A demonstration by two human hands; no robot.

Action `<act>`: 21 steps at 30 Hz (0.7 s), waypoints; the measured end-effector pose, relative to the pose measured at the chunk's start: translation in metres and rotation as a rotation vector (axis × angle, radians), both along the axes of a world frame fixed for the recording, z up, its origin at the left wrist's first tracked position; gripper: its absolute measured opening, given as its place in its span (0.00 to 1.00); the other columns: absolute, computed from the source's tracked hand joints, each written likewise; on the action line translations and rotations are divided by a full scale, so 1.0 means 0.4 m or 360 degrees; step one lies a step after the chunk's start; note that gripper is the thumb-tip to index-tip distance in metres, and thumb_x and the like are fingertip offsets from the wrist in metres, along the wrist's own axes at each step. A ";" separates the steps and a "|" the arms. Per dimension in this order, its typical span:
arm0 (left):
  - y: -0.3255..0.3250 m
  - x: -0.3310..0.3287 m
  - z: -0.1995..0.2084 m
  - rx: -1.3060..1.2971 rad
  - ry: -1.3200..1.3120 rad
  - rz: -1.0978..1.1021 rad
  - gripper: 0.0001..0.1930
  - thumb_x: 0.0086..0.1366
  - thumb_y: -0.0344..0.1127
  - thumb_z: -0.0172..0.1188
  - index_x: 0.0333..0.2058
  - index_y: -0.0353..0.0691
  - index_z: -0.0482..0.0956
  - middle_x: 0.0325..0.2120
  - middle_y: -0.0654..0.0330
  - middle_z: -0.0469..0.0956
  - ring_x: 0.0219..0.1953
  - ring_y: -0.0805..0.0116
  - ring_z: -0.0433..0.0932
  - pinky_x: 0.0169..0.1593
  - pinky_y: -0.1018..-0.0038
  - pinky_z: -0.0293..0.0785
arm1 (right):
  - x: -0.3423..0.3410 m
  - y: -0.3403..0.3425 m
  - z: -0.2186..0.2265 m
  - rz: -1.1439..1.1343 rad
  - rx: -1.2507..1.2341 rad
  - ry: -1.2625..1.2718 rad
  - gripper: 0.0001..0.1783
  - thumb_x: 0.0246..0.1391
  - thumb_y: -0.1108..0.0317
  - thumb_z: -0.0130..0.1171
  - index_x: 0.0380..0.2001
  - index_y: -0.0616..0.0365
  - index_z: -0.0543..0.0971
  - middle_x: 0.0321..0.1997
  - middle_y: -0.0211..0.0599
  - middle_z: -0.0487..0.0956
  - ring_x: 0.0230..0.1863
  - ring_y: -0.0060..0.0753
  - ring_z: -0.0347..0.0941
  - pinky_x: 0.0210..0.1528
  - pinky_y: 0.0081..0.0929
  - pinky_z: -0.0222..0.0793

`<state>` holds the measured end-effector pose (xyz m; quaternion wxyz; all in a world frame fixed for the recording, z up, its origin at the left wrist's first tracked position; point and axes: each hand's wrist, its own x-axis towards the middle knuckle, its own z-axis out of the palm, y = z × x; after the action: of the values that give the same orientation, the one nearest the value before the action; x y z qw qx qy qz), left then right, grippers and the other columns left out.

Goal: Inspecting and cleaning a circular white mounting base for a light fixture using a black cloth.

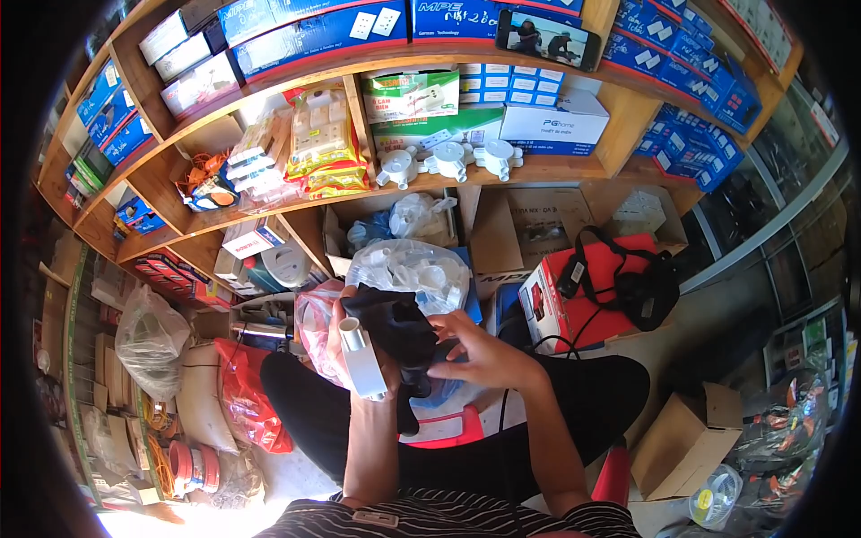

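Head view, left hand (pixel 387 369): mine, closed round one white tube (pixel 364 366), part of it hidden behind tube and black cloth (pixel 393 327).
Right hand (pixel 489 354): mine, fingers loosely spread beside the cloth; I cannot tell whether they touch it.
Clear bag (pixel 413 269): beyond my hands, white contents blurred.
Round white fittings (pixel 448 161): three, on the shelf (pixel 556 168).
Phone (pixel 549 40): one, higher up.
Blue boxes (pixel 305 49): printed and handwritten, topmost cut off.

Phone (pixel 549 39) on wooden shelves (pixel 626 125), three white round fittings (pixel 447 161), red bag (pixel 251 399), cardboard box (pixel 683 448)
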<state>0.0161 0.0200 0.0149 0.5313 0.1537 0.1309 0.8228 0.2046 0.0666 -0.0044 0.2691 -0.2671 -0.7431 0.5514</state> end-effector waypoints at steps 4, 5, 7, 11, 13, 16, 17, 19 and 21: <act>-0.015 0.035 -0.028 -0.0090 0.0322 0.0277 0.19 0.77 0.44 0.48 0.57 0.37 0.71 0.46 0.56 0.80 0.46 0.66 0.83 0.50 0.68 0.83 | -0.047 -0.014 -0.048 -0.0002 0.0010 -0.0093 0.30 0.55 0.74 0.69 0.60 0.62 0.71 0.48 0.44 0.80 0.50 0.34 0.78 0.55 0.27 0.72; -0.018 0.049 0.025 -0.0127 -0.0105 0.0055 0.17 0.77 0.44 0.50 0.54 0.39 0.72 0.39 0.59 0.81 0.41 0.67 0.83 0.47 0.69 0.84 | -0.052 -0.007 -0.041 -0.0043 0.0009 -0.0059 0.25 0.54 0.79 0.66 0.56 0.65 0.74 0.49 0.41 0.82 0.50 0.27 0.78 0.55 0.24 0.72; -0.013 0.060 0.067 -0.0004 -0.0317 -0.0130 0.14 0.76 0.45 0.50 0.50 0.41 0.72 0.34 0.60 0.80 0.35 0.67 0.82 0.41 0.69 0.84 | -0.043 0.009 -0.059 -0.0203 -0.0033 -0.0033 0.23 0.55 0.80 0.64 0.54 0.65 0.75 0.48 0.38 0.83 0.49 0.25 0.78 0.54 0.23 0.71; -0.006 0.041 0.018 0.0448 -0.0501 -0.0815 0.13 0.72 0.47 0.55 0.39 0.44 0.71 0.23 0.63 0.74 0.23 0.68 0.76 0.31 0.68 0.78 | -0.017 0.041 -0.077 -0.0716 -0.0414 0.0724 0.31 0.53 0.85 0.57 0.62 0.60 0.69 0.51 0.35 0.80 0.50 0.26 0.78 0.50 0.27 0.75; -0.005 0.058 0.010 0.0074 0.0380 -0.0624 0.15 0.67 0.47 0.62 0.35 0.40 0.73 0.21 0.65 0.71 0.22 0.74 0.72 0.31 0.77 0.71 | -0.009 0.040 -0.068 -0.0862 -0.0859 0.1150 0.35 0.55 0.84 0.59 0.66 0.58 0.65 0.54 0.37 0.79 0.52 0.30 0.78 0.51 0.29 0.76; -0.008 0.061 0.055 -0.0136 0.0904 -0.0841 0.08 0.68 0.35 0.63 0.38 0.36 0.77 0.23 0.66 0.75 0.25 0.80 0.74 0.29 0.83 0.66 | 0.069 0.069 0.009 -0.0433 -0.0883 0.1110 0.43 0.57 0.79 0.61 0.72 0.51 0.53 0.62 0.42 0.75 0.55 0.37 0.77 0.56 0.35 0.77; -0.004 0.051 0.052 -0.0188 0.1097 -0.0829 0.10 0.69 0.32 0.63 0.46 0.35 0.77 0.24 0.66 0.76 0.26 0.81 0.74 0.30 0.83 0.67 | 0.094 0.106 0.028 -0.0265 -0.1629 0.1254 0.45 0.57 0.78 0.62 0.72 0.48 0.51 0.62 0.45 0.74 0.56 0.40 0.77 0.57 0.36 0.77; 0.001 0.030 0.056 -0.0247 0.1150 -0.0812 0.13 0.70 0.33 0.62 0.50 0.36 0.76 0.24 0.66 0.76 0.25 0.81 0.73 0.30 0.83 0.66 | 0.093 0.079 0.041 -0.0257 -0.1803 0.1269 0.45 0.61 0.71 0.62 0.74 0.40 0.49 0.67 0.52 0.70 0.60 0.48 0.75 0.60 0.44 0.75; 0.014 0.002 0.040 -0.0292 0.1221 -0.0795 0.23 0.71 0.35 0.62 0.62 0.40 0.69 0.24 0.66 0.76 0.25 0.82 0.72 0.29 0.83 0.66 | 0.065 0.043 0.021 -0.0223 -0.1486 0.1436 0.44 0.62 0.67 0.61 0.74 0.39 0.48 0.70 0.53 0.67 0.63 0.50 0.73 0.61 0.45 0.74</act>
<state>0.0170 0.0255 0.0310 0.6377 0.4260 0.3493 0.5385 0.2308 0.0840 0.0040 0.4456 -0.1460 -0.2202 0.8554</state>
